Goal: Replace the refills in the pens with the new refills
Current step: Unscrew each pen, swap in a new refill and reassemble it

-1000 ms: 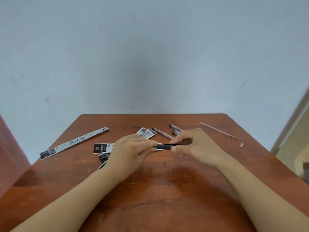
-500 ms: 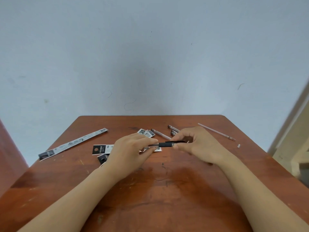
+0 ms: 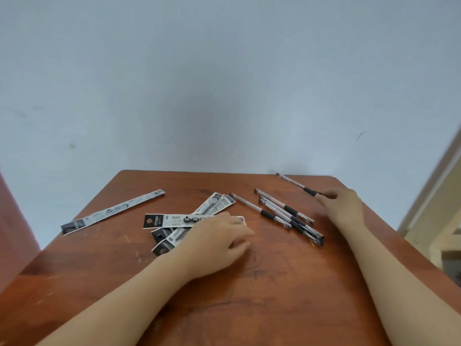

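My right hand [image 3: 341,204] pinches one pen [image 3: 298,185], my left [image 3: 219,242] lies loose; four pens [image 3: 287,214] and packs [image 3: 174,221] wait.

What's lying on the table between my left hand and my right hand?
In the head view, a cluster of pens lies on the table between the left hand and the right hand, which holds another pen.
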`<state>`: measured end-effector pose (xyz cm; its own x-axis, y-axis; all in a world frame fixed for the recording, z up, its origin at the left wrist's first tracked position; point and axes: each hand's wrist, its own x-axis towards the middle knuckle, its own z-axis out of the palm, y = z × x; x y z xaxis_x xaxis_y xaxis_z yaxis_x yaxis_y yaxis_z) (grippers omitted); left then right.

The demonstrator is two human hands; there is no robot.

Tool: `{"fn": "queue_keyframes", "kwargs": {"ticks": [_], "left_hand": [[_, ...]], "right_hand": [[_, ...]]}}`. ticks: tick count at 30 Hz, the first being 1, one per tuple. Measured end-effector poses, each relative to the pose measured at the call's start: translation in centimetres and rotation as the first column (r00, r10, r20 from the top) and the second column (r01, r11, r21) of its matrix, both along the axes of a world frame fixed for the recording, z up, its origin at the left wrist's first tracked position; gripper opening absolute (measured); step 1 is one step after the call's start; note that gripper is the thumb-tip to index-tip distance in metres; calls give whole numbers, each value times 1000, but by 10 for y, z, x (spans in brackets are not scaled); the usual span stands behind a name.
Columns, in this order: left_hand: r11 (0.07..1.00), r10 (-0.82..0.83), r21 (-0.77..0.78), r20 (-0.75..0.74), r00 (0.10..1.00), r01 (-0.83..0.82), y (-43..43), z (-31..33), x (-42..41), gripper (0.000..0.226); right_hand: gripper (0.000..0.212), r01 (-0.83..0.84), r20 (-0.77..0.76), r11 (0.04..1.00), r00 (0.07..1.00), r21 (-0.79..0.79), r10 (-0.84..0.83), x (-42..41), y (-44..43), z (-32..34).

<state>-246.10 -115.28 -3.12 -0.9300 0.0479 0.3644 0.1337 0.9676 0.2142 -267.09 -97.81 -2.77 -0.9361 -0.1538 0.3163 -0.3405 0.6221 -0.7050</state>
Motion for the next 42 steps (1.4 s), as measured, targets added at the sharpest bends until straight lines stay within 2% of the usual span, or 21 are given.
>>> {"fn": "queue_keyframes", "kwargs": {"ticks": [2,6,11,15,19,23,25,34,38,40,42], "left_hand": [[999,-31,-28,46,998,32,3,-2,0,29],[998,-47,-48,60,997,50,5,-3,-2,28],[998,-41,-49,82,996,45,6,-5,-2,42],[998,-57,-34,64,996,59,7,-6,-2,56],[998,-56,-21,55,997,57,5,-7,-2,55],[998,-47,-28,68,997,49,7,-6,-2,56],[999,-48,-25,51,998,49,6,-7,-2,55],[999,-48,-25,25,999,49,6,-8,-3,55],[998,-57,-40,20,998,57,5,-7,-2,51],[997,-49,-58,-93,994,44,4,-8,-3,39],[999,10,-47,-279,960,-24,3,-7,-4,30]], "right_hand": [[19,-3,-13,991,1000,134,5,1,-6,-4],[21,-21,-50,937,998,349,41,-1,-13,-7],[26,-40,-41,899,997,436,64,-1,-14,-7],[35,-50,-29,904,997,424,69,2,-12,1],[25,-105,-68,929,988,355,137,10,-6,16],[25,-311,66,844,947,437,315,28,-5,24],[22,-364,136,789,929,495,343,33,-6,23],[21,-307,124,765,949,567,289,25,-7,15],[23,-225,15,808,966,545,258,29,-9,16],[23,-176,-73,876,970,450,233,33,-9,19],[22,-188,-154,928,957,320,247,40,-10,25]]}}
